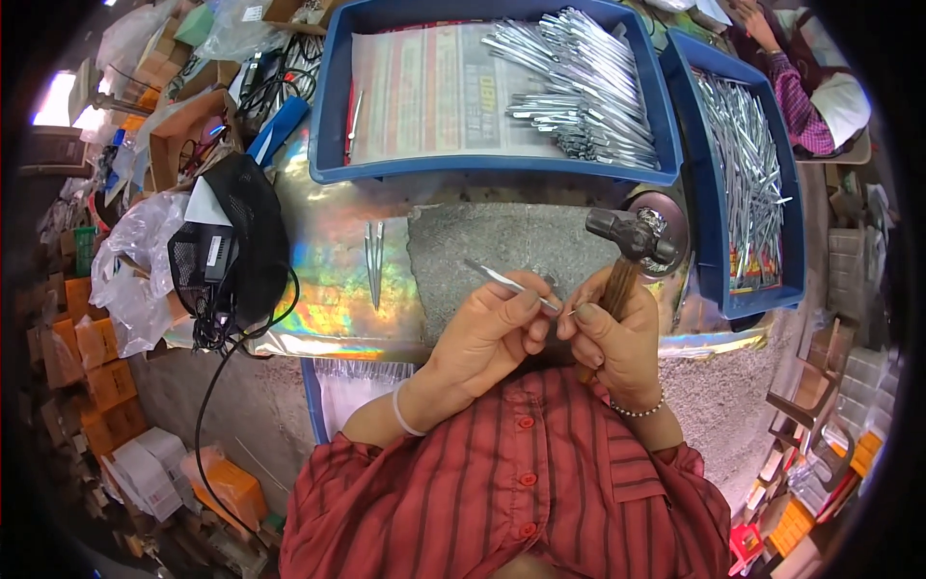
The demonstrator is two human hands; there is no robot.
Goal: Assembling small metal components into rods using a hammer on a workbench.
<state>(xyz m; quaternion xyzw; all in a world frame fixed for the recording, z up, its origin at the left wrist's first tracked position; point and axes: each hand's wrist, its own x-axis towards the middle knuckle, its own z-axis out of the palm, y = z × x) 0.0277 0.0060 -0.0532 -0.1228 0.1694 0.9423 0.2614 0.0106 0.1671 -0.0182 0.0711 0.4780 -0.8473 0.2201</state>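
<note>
My left hand [492, 333] pinches a thin metal strip [506, 282] that points up and to the left over a grey stone slab [482, 251]. My right hand [617, 338] grips the wooden handle of a hammer [632, 246], whose dark steel head is raised above a round metal block [675, 217]. The fingertips of my right hand also touch the near end of the strip. A finished pair of metal tweezers [374, 261] lies on the shiny iridescent sheet to the left.
A blue tray [333, 106] at the back holds a pile of metal tweezers [588, 87] on paper. A second blue tray [719, 280] at the right is full of metal strips [748, 164]. A black mesh bag [236, 241], cables and cardboard boxes crowd the left. Another person's sleeve [796, 96] shows top right.
</note>
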